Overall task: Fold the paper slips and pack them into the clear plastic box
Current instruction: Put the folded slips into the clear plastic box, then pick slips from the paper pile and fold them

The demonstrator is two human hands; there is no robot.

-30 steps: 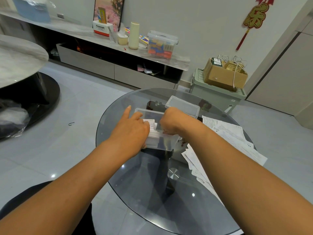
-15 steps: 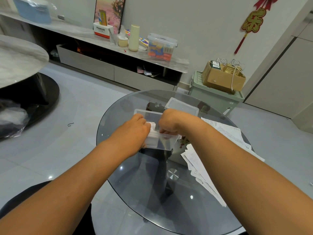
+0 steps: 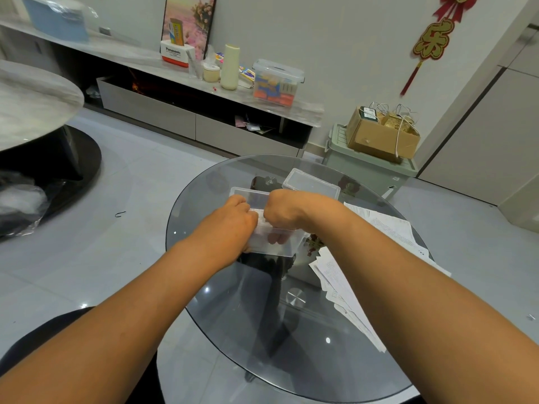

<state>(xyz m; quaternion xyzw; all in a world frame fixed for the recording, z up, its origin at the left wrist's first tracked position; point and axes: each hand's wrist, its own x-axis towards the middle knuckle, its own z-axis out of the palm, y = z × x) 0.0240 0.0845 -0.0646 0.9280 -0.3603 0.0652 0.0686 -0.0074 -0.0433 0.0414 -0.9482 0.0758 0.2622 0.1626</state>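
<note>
In the head view, the clear plastic box (image 3: 287,247) is sitting at the centre of the frame on the round glass worktop (image 3: 221,330), its long axis running from upper left to lower right. Both hands are working inside it. The left hand (image 3: 230,225) is coming in from the lower left, its grip curled around the stack of folded paper slips (image 3: 260,225) at the box's left half. The right hand (image 3: 284,211) is reaching over from the right, its grip curled down into the box; fingertips (image 3: 277,237) are showing through the clear front wall, apparently pressing against the stack, though what they are pinching cannot be told. The box's lid (image 3: 310,183) is lying just behind, toward upper centre. The loose unfolded slips (image 3: 344,284) are lying fanned out to the right, nearer the right hand, so that hand is better placed to fetch the next one.
</note>
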